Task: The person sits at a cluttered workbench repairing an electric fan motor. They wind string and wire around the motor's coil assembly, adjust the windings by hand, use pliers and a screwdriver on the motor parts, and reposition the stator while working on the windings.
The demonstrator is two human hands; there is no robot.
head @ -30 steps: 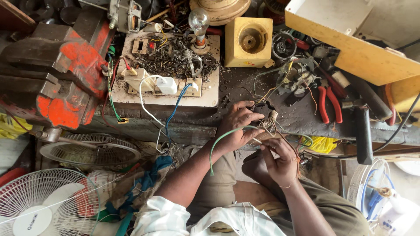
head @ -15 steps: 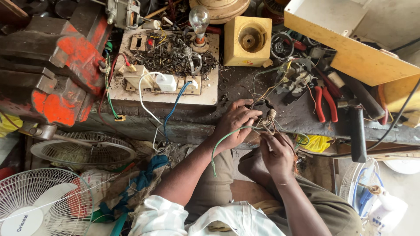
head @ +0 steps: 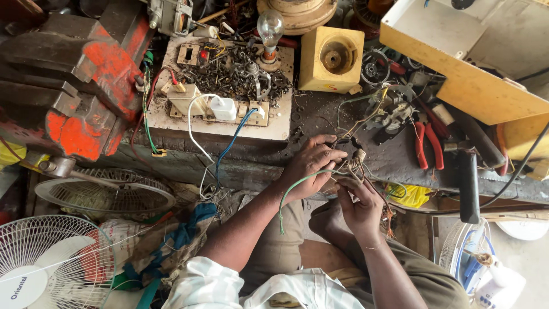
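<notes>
My left hand (head: 311,162) grips a bundle of thin wires (head: 350,166) at the front edge of the dark workbench (head: 320,123). A green wire (head: 291,191) curls out of that hand and hangs down over my lap. My right hand (head: 357,206) sits just below, its fingers pinching the same wire bundle close to the left hand. The wires run up to a small electrical part (head: 386,111) lying on the bench.
Red-handled pliers (head: 428,146) lie right of the hands. A white switchboard with a bulb (head: 229,91) and a yellow block (head: 333,57) stand behind. A red vise (head: 68,86) is at left, fan guards (head: 51,257) below, a yellow box (head: 457,68) at right.
Both hands stayed on the wire bundle, shifting only slightly; the right hand's fingers have closed in nearer the left hand.
</notes>
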